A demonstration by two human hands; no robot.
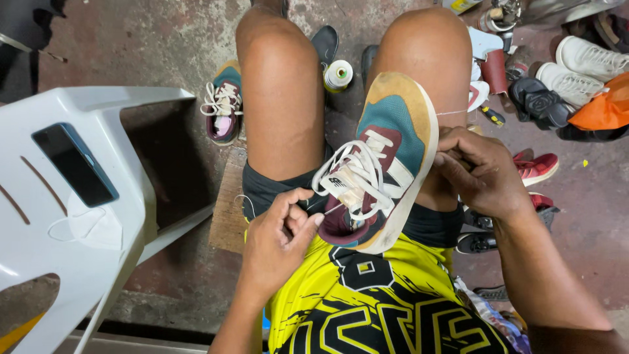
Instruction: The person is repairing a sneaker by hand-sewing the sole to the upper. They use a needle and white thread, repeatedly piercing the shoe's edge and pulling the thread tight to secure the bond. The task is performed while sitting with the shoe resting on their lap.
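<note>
**Sneaker held on the lap, a hand at each side**

Sneaker (386,164), teal, maroon and tan with white laces, lies tilted across the person's right thigh, its toe pointing away from the body and its pale sole edge turned to the right. The left hand (278,236) sits at the shoe's heel opening, thumb and forefinger pressed together on what looks like a thin needle or thread end just beside the collar. The right hand (481,174) rests against the sole side of the shoe, its fingers curled and bunched; what they pinch cannot be made out, though a fine thread (452,113) runs from that hand up across the knee.

Between the knees a spool of white thread (338,74) stands on the floor. A matching second shoe (224,108) lies left of the left knee. Beside it is a white plastic chair (98,105) with a dark phone (75,164) and a face mask (88,226) on its seat. More footwear is scattered at the right, including white sneakers (580,69) and red shoes (537,167).
</note>
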